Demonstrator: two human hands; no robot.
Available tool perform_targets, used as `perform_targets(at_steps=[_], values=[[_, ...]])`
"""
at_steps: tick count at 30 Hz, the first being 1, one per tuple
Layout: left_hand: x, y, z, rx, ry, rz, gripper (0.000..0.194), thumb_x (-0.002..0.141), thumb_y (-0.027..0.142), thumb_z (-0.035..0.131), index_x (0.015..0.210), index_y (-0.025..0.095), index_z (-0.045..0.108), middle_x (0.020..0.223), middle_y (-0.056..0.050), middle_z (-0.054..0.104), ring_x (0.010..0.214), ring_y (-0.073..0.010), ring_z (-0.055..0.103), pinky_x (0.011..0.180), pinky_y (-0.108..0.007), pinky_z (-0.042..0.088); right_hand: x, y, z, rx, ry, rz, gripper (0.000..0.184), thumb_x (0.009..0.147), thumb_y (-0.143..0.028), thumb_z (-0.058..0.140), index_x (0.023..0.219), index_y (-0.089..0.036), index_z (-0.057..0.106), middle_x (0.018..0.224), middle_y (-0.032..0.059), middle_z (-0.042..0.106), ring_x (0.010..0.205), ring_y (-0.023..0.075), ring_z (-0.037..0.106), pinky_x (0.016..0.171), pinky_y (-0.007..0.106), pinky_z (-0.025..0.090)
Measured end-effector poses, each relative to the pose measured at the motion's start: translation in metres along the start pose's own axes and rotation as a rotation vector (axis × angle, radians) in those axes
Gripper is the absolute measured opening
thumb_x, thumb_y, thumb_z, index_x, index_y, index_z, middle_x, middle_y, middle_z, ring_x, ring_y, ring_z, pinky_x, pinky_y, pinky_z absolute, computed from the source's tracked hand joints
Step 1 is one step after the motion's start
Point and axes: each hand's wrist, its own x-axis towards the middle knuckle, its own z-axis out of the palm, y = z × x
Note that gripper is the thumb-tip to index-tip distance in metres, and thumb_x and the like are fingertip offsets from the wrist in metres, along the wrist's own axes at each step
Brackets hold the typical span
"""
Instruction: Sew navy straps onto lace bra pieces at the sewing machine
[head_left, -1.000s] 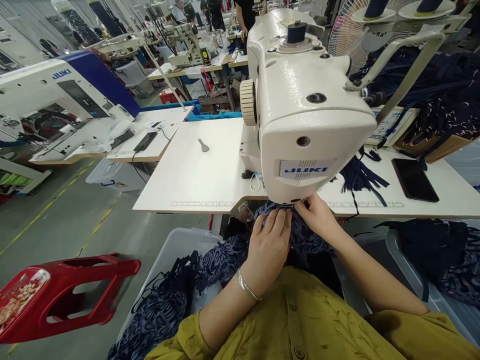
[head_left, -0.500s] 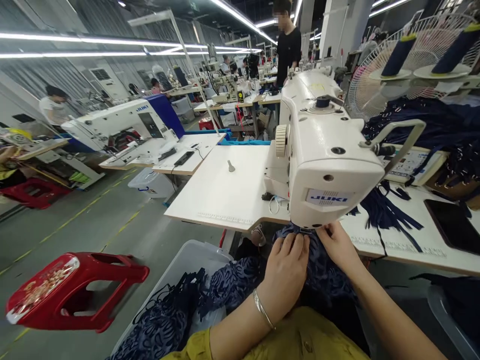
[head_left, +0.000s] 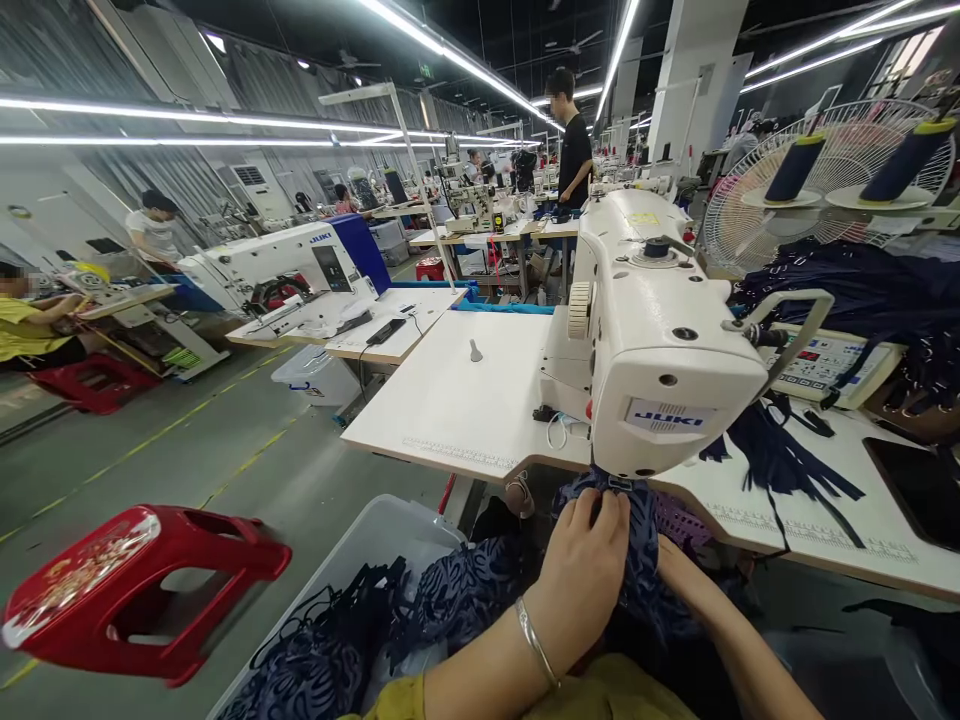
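A white JUKI sewing machine [head_left: 675,350] stands in front of me. Navy patterned fabric [head_left: 641,545] hangs at the front of its head, with a small strap buckle at the top edge. My left hand [head_left: 589,555], wearing a silver bangle, has its fingers curled and closed on this fabric just below the machine head. Lower and to the right, my right hand [head_left: 679,575] reaches in behind the fabric, which hides its fingers. Beside it shows some purple perforated fabric [head_left: 682,520].
A clear plastic bin [head_left: 390,515] with more navy pieces is at lower left, near a red stool [head_left: 150,590]. Navy straps [head_left: 787,455], a phone [head_left: 911,485] and a control panel [head_left: 832,365] sit right of the machine. A person in black [head_left: 574,160] stands beyond.
My right hand has moved down from beside the machine head to behind the fabric. My left hand stays on the fabric, slightly lower. The view has tilted up a little.
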Motion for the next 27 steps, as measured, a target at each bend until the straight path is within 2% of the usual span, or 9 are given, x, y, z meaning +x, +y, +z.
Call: perform_targets(at_steps=[3,6,12,15,18,20,22,24,27], values=[[0.000,0.000,0.000,0.016,-0.001,0.009,0.047,0.092,0.019,0.047,0.138,0.008,0.044,0.126,-0.013,0.054,0.112,-0.0244,0.051,0.095,-0.034,0.047,-0.006,-0.004,0.002,0.081,-0.074,-0.002,0.050,0.078,-0.058,0.061,0.103,-0.017,0.074,0.109,0.0133,0.072,0.116,0.0347,0.058,0.109,0.052,0.035],[0.000,-0.001,-0.001,0.033,0.006,0.016,0.049,0.091,0.019,0.049,0.139,0.008,0.043,0.127,-0.014,0.054,0.114,-0.0239,0.051,0.095,-0.034,0.047,-0.011,-0.006,-0.004,0.236,-0.017,0.016,0.046,0.075,-0.053,0.067,0.105,-0.019,0.071,0.101,0.0107,0.074,0.106,0.0340,0.064,0.100,0.053,0.045],[-0.007,0.003,-0.004,-0.324,0.018,0.132,0.078,0.076,0.072,0.056,0.122,0.009,0.055,0.107,-0.012,0.063,0.106,-0.0262,0.056,0.094,-0.037,0.049,-0.049,-0.020,-0.071,0.243,0.526,0.008,0.044,0.064,-0.056,0.074,0.098,-0.031,0.066,0.086,0.0038,0.072,0.078,0.0262,0.069,0.072,0.042,0.059],[-0.009,0.008,-0.013,-0.734,0.030,0.215,0.066,0.078,0.069,0.057,0.113,0.013,0.058,0.107,-0.012,0.063,0.105,-0.0219,0.058,0.095,-0.032,0.048,-0.080,-0.042,-0.095,0.066,0.656,-0.108,0.038,0.055,-0.057,0.078,0.086,-0.036,0.070,0.088,0.0089,0.071,0.076,0.0286,0.068,0.065,0.040,0.059],[-0.003,0.011,-0.026,-1.116,0.021,0.064,0.062,0.087,0.051,0.059,0.132,0.011,0.045,0.129,-0.017,0.055,0.119,-0.0218,0.053,0.102,-0.032,0.045,-0.099,-0.069,-0.081,-0.137,0.461,-0.219,0.023,0.067,-0.054,0.074,0.082,-0.037,0.073,0.087,0.0117,0.072,0.079,0.0294,0.069,0.073,0.040,0.059],[0.004,0.011,-0.030,-1.325,-0.085,-0.048,0.047,0.090,0.042,0.057,0.128,0.014,0.050,0.121,-0.013,0.062,0.110,-0.0200,0.060,0.095,-0.031,0.049,-0.102,-0.086,-0.059,-0.314,0.162,-0.315,0.018,0.080,-0.046,0.066,0.090,-0.034,0.074,0.090,0.0073,0.074,0.084,0.0273,0.070,0.080,0.040,0.057],[0.010,0.009,-0.029,-1.438,-0.207,-0.146,0.027,0.091,0.036,0.056,0.110,0.017,0.061,0.102,-0.007,0.070,0.093,-0.0171,0.065,0.084,-0.028,0.053,-0.098,-0.098,-0.039,-0.418,0.011,-0.367,0.021,0.090,-0.039,0.055,0.104,-0.034,0.070,0.100,0.0023,0.073,0.091,0.0232,0.069,0.084,0.037,0.054],[0.014,0.005,-0.024,-1.389,-0.241,-0.257,0.018,0.091,0.031,0.056,0.098,0.018,0.064,0.092,-0.003,0.071,0.085,-0.0161,0.066,0.078,-0.027,0.053,-0.092,-0.102,-0.030,-0.423,-0.011,-0.387,0.024,0.094,-0.035,0.049,0.113,-0.032,0.064,0.108,0.0005,0.071,0.096,0.0203,0.067,0.086,0.034,0.051],[0.019,-0.009,-0.014,-1.129,-0.146,-0.295,0.015,0.092,0.029,0.053,0.093,0.019,0.065,0.086,-0.002,0.069,0.080,-0.0160,0.064,0.073,-0.027,0.052,-0.082,-0.094,-0.036,-0.300,0.010,-0.364,0.028,0.093,-0.037,0.052,0.119,-0.028,0.058,0.111,0.0020,0.070,0.099,0.0181,0.066,0.088,0.031,0.050]])
